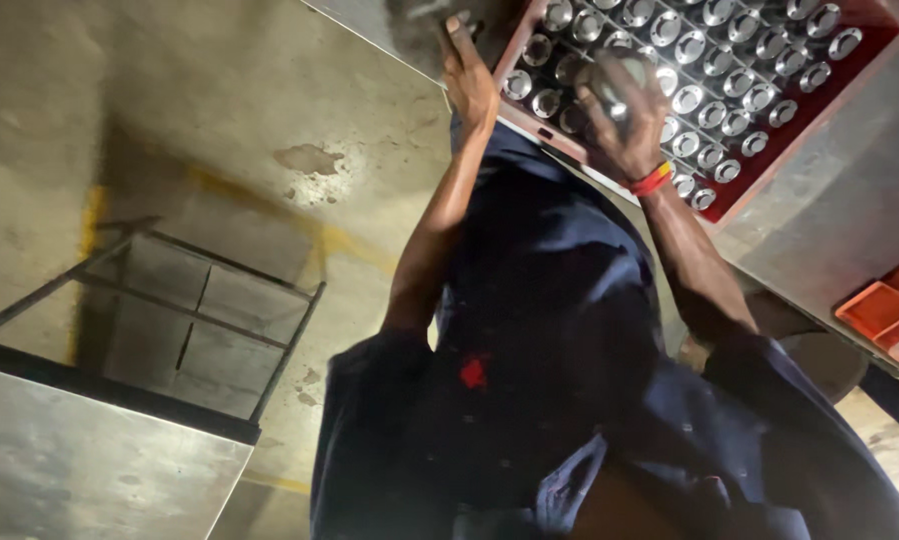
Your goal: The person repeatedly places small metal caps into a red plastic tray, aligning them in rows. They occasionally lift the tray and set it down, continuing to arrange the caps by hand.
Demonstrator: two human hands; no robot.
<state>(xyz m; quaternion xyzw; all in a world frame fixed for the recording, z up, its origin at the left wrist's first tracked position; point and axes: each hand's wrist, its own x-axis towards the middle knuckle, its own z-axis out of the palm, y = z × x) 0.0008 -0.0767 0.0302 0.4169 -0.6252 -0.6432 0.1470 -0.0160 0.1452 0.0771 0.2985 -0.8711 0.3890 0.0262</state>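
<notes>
Right hand (624, 115), marked by a red and yellow wristband (650, 181), is closed around one shiny metal piece (610, 92) above the red crate (789, 140) at one o'clock. Left hand (466, 80) rests open on the crate's near corner at twelve o'clock. Crate sits on the steel counter (849, 200), filled with rows of round polished metal cups (709, 90). Judgement: each piece is rigid, smooth, likely slippery and fairly weighty; grip around the body. Loaded crate looks heavy; lift by both end walls.
</notes>
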